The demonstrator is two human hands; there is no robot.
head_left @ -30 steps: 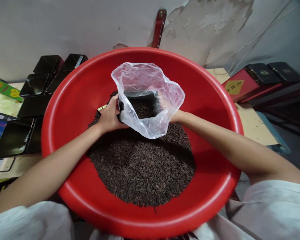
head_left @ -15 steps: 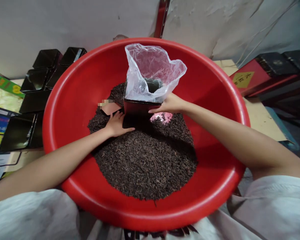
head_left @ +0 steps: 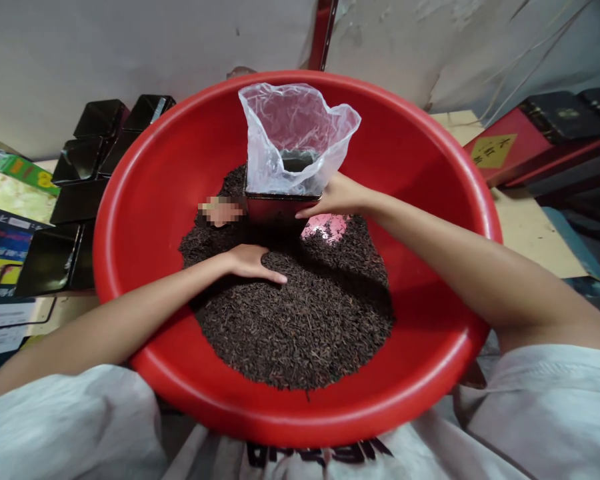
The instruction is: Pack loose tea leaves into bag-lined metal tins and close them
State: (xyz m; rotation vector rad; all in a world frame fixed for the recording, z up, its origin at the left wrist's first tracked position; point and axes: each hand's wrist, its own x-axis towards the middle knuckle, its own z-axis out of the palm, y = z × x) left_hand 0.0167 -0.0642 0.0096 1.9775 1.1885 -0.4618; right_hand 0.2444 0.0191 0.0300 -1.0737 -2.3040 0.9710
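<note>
A big red basin (head_left: 420, 167) holds a heap of dark loose tea leaves (head_left: 300, 320). At the back of the heap stands a dark red square tin (head_left: 276, 208) lined with a clear plastic bag (head_left: 295, 133) that sticks up open. My right hand (head_left: 335, 197) grips the tin's right front edge and the bag's rim. My left hand (head_left: 253, 262) lies flat on the leaves in front of the tin, fingers stretched to the right, holding nothing. A small blurred card (head_left: 221, 211) and a pink patch (head_left: 325, 227) lie on the leaves beside the tin.
Several black square tins (head_left: 87, 160) stand left of the basin on the table. Printed cartons (head_left: 5, 247) lie at the far left. Red and black boxes (head_left: 535, 133) are stacked at the right, over a cardboard sheet (head_left: 535, 247). A peeling wall (head_left: 130, 47) rises behind.
My left hand let go of the tin and came down flat on the leaves, sliding nearer. The tin, earlier tipped toward me, now stands upright, held by my right hand.
</note>
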